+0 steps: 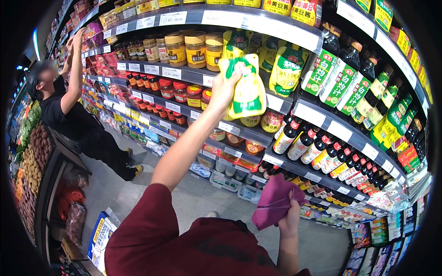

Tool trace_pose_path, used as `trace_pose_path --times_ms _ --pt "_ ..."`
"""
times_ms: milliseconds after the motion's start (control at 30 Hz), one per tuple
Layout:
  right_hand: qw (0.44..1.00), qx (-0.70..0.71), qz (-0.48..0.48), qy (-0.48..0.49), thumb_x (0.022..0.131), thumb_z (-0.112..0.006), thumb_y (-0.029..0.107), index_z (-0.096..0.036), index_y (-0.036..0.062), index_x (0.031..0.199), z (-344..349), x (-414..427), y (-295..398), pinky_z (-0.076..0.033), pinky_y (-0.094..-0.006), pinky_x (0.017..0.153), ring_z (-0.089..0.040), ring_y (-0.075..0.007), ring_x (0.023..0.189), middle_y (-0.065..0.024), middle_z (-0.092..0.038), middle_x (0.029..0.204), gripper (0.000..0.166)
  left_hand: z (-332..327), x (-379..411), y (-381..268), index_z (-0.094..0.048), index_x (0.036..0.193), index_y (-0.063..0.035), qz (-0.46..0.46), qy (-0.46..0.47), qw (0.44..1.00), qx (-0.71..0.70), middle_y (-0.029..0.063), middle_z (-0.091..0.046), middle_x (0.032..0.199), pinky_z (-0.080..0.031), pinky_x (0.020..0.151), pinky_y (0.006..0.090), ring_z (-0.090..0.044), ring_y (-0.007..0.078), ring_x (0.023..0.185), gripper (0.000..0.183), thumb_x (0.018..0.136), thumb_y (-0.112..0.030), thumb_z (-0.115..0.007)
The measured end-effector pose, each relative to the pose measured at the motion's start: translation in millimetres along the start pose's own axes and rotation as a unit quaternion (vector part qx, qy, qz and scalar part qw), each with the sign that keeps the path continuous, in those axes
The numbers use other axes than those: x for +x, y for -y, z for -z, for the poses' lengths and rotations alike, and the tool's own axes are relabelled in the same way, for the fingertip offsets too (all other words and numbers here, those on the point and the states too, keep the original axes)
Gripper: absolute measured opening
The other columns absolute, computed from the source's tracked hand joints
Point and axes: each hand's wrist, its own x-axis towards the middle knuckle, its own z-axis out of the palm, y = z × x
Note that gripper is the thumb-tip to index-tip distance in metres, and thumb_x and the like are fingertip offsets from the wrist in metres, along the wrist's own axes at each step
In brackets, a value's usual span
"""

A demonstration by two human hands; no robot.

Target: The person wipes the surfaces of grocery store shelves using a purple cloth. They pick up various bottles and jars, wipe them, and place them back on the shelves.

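My left hand point(226, 88) is raised to the shelf and grips a yellow and green sauce pouch point(249, 98), held in front of the shelf's front edge. Behind it stands a similar pouch point(236, 41), and to its right another yellow sauce pouch point(288, 70). Jars with yellow lids point(195, 50) line the same shelf to the left. Lower right, my right hand point(291, 215) holds a folded purple cloth point(274, 203), away from the shelves and near my body.
Shelves hold green-labelled boxes point(319, 74), dark sauce bottles point(304, 141) and red-lidded jars point(166, 89). At the left a person in black point(72, 110) reaches up to a shelf. Behind them is a produce stand with potatoes point(32, 167). A blue and white package point(102, 238) lies low at left.
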Motion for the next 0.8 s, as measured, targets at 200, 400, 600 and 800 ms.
trace_pose_path --times_ms 200,400,600,800 --pt "0.913 -0.267 0.297 0.080 0.084 -0.062 0.006 -0.053 0.0036 0.121 -58.6 5.9 -6.8 -0.050 -0.0338 0.087 -0.057 -0.0192 0.109 -0.0086 -0.054 0.125 0.038 5.5 -128.2 46.3 -0.051 0.122 -0.0017 0.235 -0.046 0.960 -0.144 0.0146 -0.064 0.111 -0.056 0.082 0.0377 -0.066 0.0235 0.094 0.038 0.102 -0.030 -0.034" --pt "0.488 -0.713 0.457 0.209 0.058 -0.070 0.004 -0.053 0.0082 0.127 -116.2 4.8 -13.0 -0.026 -0.0531 0.108 -0.029 -0.0352 0.136 -0.0142 -0.042 0.139 0.071 -17.4 -194.0 72.3 -0.051 0.123 -0.0002 0.166 -0.067 0.977 -0.112 0.0099 -0.062 0.111 -0.051 0.086 0.0317 -0.059 0.0174 0.106 0.032 0.101 -0.017 -0.035" --pt "0.616 -0.602 0.454 0.228 0.070 -0.061 0.000 -0.051 0.0074 0.132 -105.6 44.5 -6.5 -0.031 -0.0438 0.108 -0.032 -0.0369 0.135 -0.0145 -0.039 0.144 0.063 -13.7 -193.8 76.4 -0.059 0.112 0.0026 0.126 -0.045 0.991 -0.001 0.0087 -0.064 0.104 -0.047 0.083 0.0268 -0.059 0.0108 0.092 0.034 0.102 -0.023 -0.039" --pt "0.928 -0.254 0.200 0.182 0.096 -0.050 0.011 -0.053 -0.0003 0.125 -82.3 54.2 -20.1 -0.043 -0.0281 0.092 -0.052 -0.0106 0.107 -0.0043 -0.057 0.122 0.031 -17.3 -184.6 61.1 -0.058 0.108 0.0045 0.089 -0.025 0.995 -0.034 0.0099 -0.066 0.098 -0.051 0.077 0.0285 -0.063 0.0138 0.084 0.040 0.103 -0.030 -0.037"
